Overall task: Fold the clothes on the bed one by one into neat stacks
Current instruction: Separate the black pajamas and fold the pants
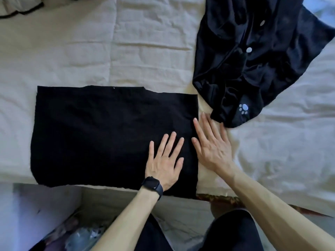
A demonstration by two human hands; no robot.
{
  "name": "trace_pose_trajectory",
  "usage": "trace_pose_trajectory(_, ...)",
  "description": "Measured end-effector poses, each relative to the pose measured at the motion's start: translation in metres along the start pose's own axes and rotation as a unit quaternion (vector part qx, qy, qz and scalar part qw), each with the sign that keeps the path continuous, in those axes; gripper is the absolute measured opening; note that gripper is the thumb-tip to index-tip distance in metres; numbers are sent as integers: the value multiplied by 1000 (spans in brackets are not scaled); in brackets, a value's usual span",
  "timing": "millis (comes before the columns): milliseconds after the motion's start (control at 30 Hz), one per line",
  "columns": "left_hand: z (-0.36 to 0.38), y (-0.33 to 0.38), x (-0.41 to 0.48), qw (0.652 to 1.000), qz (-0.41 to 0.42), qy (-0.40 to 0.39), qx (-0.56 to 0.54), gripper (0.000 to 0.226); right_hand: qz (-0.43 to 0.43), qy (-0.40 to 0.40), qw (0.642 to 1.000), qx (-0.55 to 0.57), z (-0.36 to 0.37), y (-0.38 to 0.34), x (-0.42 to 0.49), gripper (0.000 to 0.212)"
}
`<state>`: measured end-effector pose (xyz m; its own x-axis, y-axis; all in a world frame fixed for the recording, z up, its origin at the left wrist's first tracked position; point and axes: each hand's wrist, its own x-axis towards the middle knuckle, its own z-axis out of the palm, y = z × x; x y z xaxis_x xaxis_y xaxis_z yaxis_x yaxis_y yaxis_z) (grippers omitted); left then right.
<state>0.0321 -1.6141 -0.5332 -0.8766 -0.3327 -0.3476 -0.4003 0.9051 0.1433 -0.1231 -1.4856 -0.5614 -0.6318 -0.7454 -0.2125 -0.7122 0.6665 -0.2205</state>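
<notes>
- Both forearms reach up from the bottom edge; a black watch point(152, 186) sits on the left wrist.
- Left hand point(164, 160) lies flat on the folded black garment point(108, 134), fingers straight and spread, gripping nothing.
- Right hand point(212, 144) also lies flat and released at the garment's right edge, partly on the bed point(126, 51).
- Folded garment forms a neat rectangle at the bed's near edge.
- Crumpled dark shirt point(253, 60) with pale buttons and a paw print point(243, 108) lies to the upper right, its hem just beside the right fingertips.
</notes>
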Motion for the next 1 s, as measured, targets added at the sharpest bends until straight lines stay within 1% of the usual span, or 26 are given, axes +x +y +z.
trace_pose_trajectory(67,12,29,-28,991,-110,42,-57,62,-9,6,1000,14,-4,9,-5,61)
trace_pose_trajectory(100,15,45,-44,977,-176,78,-90,62,-21,17,999,22,-6,12,-9,60)
trace_pose_trajectory(133,18,63,-58,953,-250,114,-125,62,-36,26,999,28,-8,15,-15,58)
trace_pose_trajectory(167,18,80,-68,920,-325,147,-164,63,-50,25,998,32,-9,20,-23,57)
trace_pose_trajectory(200,16,96,-74,870,-407,178,-213,63,-64,17,997,35,-11,26,-32,57)
trace_pose_trajectory(233,8,109,-77,801,-496,196,-272,64,-78,3,996,39,-14,31,-41,57)
trace_pose_trajectory(267,4,117,-76,703,-583,194,-358,66,-88,-18,995,44,-19,36,-50,57)
trace_pose_trajectory(300,1,122,-73,575,-653,171,-461,70,-95,-46,993,51,-25,39,-58,58)
trace_pose_trajectory(333,2,124,-68,436,-696,149,-551,74,-96,-76,991,61,-32,41,-62,59)
trace_pose_trajectory(367,4,125,-65,328,-706,126,-615,76,-89,-102,988,78,-41,41,-64,58)
trace_pose_trajectory(400,9,124,-64,270,-696,105,-657,75,-70,-128,984,102,-51,39,-63,56)
trace_pose_trajectory(433,11,125,-62,254,-682,94,-679,73,-39,-150,979,136,-61,36,-58,55)
trace_pose_trajectory(500,15,130,-61,250,-666,87,-698,72,36,-171,959,223,-79,25,-41,57)
trace_pose_trajectory(533,13,131,-62,238,-664,90,-703,67,76,-184,942,270,-85,20,-27,58)
trace_pose_trajectory(600,5,134,-68,196,-649,102,-728,50,148,-224,899,347,-88,16,0,59)
trace_pose_trajectory(667,-2,135,-76,151,-619,122,-761,34,196,-257,857,402,-88,13,21,48)
trace_pose_trajectory(700,-7,136,-80,132,-605,141,-773,28,213,-267,838,426,-89,10,30,42)
trace_pose_trajectory(733,-15,137,-84,121,-594,160,-779,24,228,-278,821,444,-90,5,37,42)
trace_pose_trajectory(800,-36,136,-91,127,-584,195,-778,24,259,-289,796,465,-95,-6,47,42)
trace_pose_trajectory(900,-51,129,-98,179,-615,252,-725,34,282,-292,780,476,-96,-20,56,33)
trace_pose_trajectory(1000,-63,118,-99,226,-639,270,-684,33,284,-306,770,483,-93,-31,58,15)
